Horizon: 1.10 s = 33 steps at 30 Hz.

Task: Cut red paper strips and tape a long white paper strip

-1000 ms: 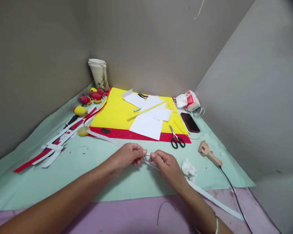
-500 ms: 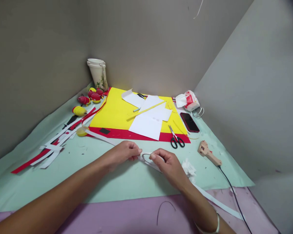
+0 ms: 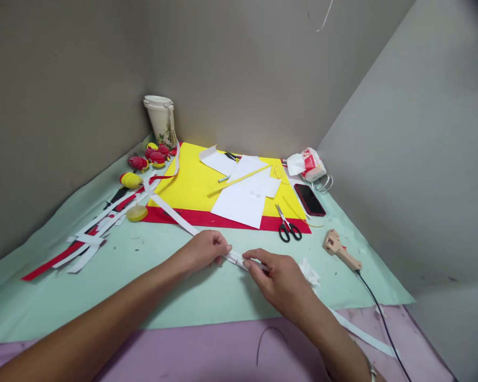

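Observation:
A long white paper strip (image 3: 174, 213) runs from the pile on the left down into my left hand (image 3: 207, 248), which pinches it between thumb and fingertips. Close by, my right hand (image 3: 278, 271) is closed on the strip's folded stretch, thumb and index finger pressed together. Between the hands a short flat piece shows, with what looks like a fold or join. Beyond my right wrist another white strip length (image 3: 362, 333) slants to the lower right; whether it is the same strip is hidden.
Scissors (image 3: 289, 228), a phone (image 3: 309, 199) and a corded glue gun (image 3: 341, 250) lie to the right. Yellow sheets (image 3: 171, 183) with white paper (image 3: 241, 199) are ahead. Left are paper strips (image 3: 88, 240), a tape roll (image 3: 137, 214) and several small red ornaments (image 3: 158, 158). A white bin (image 3: 159, 119) stands behind.
The small loop in the strip by my right fingers has flattened. My right hand has turned slightly. The strip on the left has risen and shifted off the tape roll.

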{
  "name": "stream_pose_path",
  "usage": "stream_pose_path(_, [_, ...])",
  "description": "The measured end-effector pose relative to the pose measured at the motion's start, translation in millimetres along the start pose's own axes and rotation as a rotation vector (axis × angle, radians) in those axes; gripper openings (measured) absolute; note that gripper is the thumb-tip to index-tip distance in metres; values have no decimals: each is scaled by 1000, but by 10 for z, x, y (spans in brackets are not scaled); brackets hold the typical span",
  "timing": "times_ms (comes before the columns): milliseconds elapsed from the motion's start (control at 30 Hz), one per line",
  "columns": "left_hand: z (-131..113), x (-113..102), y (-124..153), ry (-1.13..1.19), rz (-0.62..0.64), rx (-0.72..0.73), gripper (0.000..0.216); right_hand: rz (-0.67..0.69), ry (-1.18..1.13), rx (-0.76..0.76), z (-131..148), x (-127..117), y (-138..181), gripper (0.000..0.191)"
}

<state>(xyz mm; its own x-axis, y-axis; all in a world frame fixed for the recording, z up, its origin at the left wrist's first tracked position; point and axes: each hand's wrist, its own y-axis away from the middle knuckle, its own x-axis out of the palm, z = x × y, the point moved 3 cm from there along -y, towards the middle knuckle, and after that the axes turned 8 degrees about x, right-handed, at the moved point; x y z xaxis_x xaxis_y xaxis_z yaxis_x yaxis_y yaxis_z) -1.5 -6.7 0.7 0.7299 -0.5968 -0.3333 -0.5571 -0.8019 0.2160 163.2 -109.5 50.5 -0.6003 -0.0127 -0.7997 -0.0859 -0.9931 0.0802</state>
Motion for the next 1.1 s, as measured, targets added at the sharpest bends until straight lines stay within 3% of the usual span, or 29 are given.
stream_pose_path(233, [-13,-4,-17,-58,-17,-32,24,-16,215,-93,38,16,34,25])
stream_pose_path(600, [-52,0,-28,-186,-101,-31,15,-2,315,-89,17,119,-16,31])
stream_pose_path(1100, [-15,4,-58,-286,-112,-3,5,20,429,-93,61,216,-25,26])
